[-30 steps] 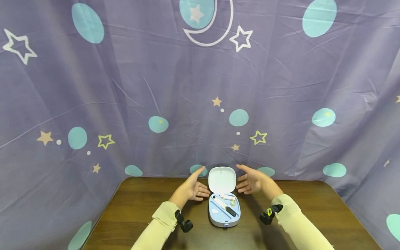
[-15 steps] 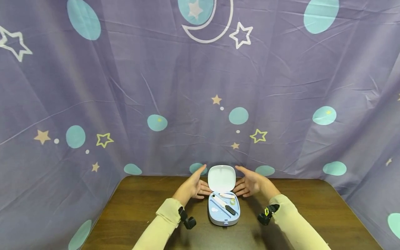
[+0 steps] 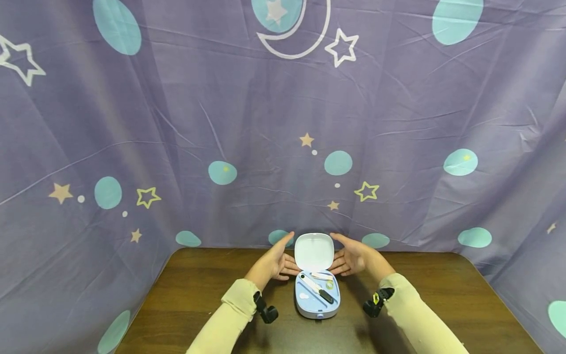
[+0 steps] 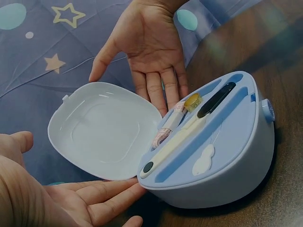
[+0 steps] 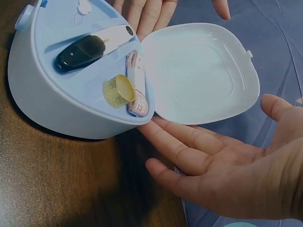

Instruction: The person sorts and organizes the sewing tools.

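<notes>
A blue-and-white sewing box (image 3: 317, 309) stands on the table with its white lid (image 3: 314, 251) tipped back. My left hand (image 3: 276, 263) is at the lid's left side, fingers extended, fingertips by the hinge. Mirroring it on the right is my right hand (image 3: 355, 256), palm facing the lid and fingertips reaching behind it near the hinge. Both thumbs point up, away from the lid. In the blue tray lie a slim white tool with a black end (image 4: 215, 100), a white needle threader (image 4: 203, 161), a yellow thimble (image 5: 119, 91) and a rolled tape measure (image 5: 138, 104).
The brown wooden table (image 3: 190, 295) extends to both sides of the box. Behind its far edge hangs a purple curtain (image 3: 265, 123) with stars and blue ovals. A knob-like latch (image 4: 268, 110) sticks out from the box's front.
Both hands have moved inward to the lid, and their fingertips now reach its lower edge near the hinge. The box stays put with its lid up. The head view has shifted slightly.
</notes>
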A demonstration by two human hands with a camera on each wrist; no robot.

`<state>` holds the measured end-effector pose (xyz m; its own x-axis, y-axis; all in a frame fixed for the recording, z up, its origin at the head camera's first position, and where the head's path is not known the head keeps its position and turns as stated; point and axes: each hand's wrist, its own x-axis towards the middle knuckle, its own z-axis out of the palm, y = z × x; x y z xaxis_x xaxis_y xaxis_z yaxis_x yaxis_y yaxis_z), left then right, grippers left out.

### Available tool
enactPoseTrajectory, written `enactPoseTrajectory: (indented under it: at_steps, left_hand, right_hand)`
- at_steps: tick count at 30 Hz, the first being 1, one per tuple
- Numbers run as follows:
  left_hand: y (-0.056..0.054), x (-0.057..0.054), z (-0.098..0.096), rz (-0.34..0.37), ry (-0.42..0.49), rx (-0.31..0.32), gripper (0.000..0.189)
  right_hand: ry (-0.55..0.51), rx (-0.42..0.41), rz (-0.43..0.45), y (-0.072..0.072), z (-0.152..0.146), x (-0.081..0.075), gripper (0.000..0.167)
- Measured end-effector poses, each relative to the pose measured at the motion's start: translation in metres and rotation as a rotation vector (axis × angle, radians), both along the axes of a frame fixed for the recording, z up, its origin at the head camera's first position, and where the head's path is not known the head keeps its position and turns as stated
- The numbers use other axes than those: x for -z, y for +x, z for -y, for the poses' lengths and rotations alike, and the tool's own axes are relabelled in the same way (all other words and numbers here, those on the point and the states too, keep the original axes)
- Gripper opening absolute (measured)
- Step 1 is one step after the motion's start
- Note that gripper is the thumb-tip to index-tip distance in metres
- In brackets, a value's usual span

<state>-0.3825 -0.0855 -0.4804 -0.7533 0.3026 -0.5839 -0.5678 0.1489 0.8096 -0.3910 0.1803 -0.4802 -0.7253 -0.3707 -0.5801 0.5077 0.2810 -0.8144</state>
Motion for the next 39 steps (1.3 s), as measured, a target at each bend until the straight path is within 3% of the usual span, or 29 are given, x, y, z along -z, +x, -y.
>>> enactPoseTrajectory:
  at_steps: [16,20,25,31,39]
  left_hand:
    - [0.002,-0.011,-0.009,-0.066,-0.096,-0.051,0.106]
    - [0.002,-0.011,-0.010,-0.109,-0.109,-0.059,0.101]
    - [0.003,-0.010,-0.006,-0.176,-0.133,-0.023,0.096]
    - [0.008,-0.003,0.004,-0.248,-0.182,0.052,0.096]
    - [0.018,0.012,0.009,-0.319,-0.186,0.049,0.088]
  right_hand:
    - [-0.016,-0.012,-0.072,0.002,0.008,-0.012,0.086]
    - [-0.036,-0.007,-0.095,0.002,0.009,-0.012,0.087]
    - [-0.084,-0.039,-0.114,0.005,0.005,-0.008,0.085]
    - [-0.114,-0.090,-0.138,0.011,0.000,-0.002,0.080]
    - [-0.162,-0.101,-0.169,0.019,-0.003,0.011,0.074]
